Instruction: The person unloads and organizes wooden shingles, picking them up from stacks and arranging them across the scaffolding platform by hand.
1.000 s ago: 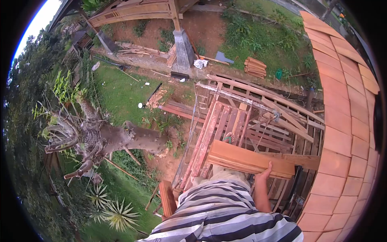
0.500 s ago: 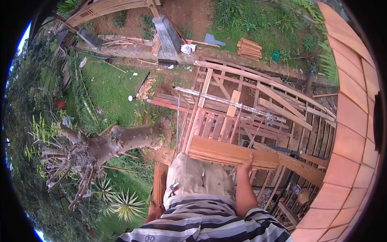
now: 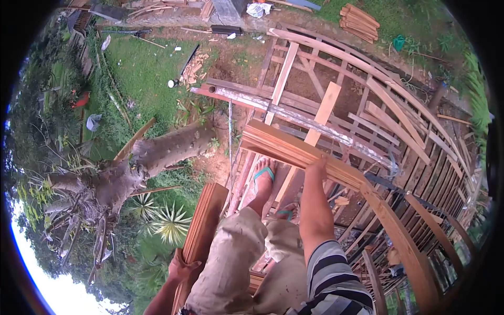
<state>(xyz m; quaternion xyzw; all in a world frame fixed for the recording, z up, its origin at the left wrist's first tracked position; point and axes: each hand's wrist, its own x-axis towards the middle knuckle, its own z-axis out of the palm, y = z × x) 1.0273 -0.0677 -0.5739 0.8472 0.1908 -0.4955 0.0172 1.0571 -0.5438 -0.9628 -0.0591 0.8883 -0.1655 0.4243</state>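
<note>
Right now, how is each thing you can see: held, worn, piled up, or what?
Left hand, gripping left wood stack
Left wood stack, held, slanting
Right hand, holding right wood stack
Right wood stack, held, slanting
Sandals, worn
Ground wood pile, loosely stacked
Tree, mostly bare
White bag, crumpled
Long pole, blotchy

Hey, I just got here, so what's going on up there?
Someone in green flip-flops is up on slatted wooden staging above a garden, with a bundle of thin wooden boards at each side. The left hand grips the left bundle, held beside the leg. The right hand holds the right bundle, out in front of the knees. Below are a grassy slope and a cut-back tree.
</note>
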